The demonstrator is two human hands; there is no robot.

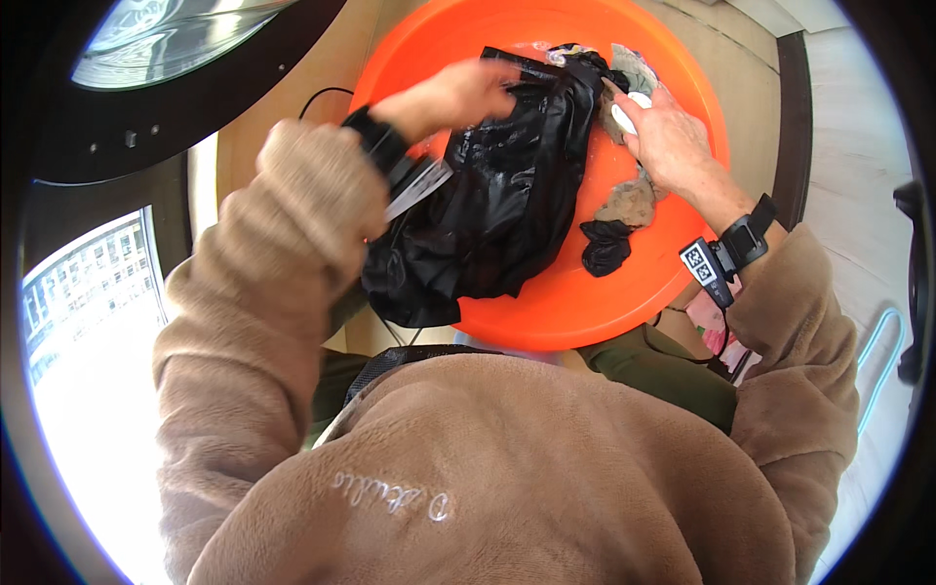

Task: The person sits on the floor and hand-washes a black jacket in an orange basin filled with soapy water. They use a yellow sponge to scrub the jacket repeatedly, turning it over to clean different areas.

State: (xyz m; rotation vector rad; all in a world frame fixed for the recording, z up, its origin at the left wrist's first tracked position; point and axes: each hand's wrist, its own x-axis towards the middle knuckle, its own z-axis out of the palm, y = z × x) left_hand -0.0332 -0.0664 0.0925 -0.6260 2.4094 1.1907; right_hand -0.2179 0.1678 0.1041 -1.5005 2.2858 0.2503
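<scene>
An orange plastic basin stands before me. A wet black garment lies across it and hangs over its near left rim. My left hand, blurred, is over the garment's upper left part; whether it grips the cloth cannot be told. My right hand holds a white object, perhaps a bar of soap, at the basin's right side. Beside that hand is a pale, patterned wet cloth. A brown and black crumpled piece of fabric lies below it on the basin floor.
A dark appliance with a round glass door is at the upper left. Dark green trouser legs are beneath the near rim. A pink patterned item and thin cables are near the right knee. A light blue looped object lies at the far right.
</scene>
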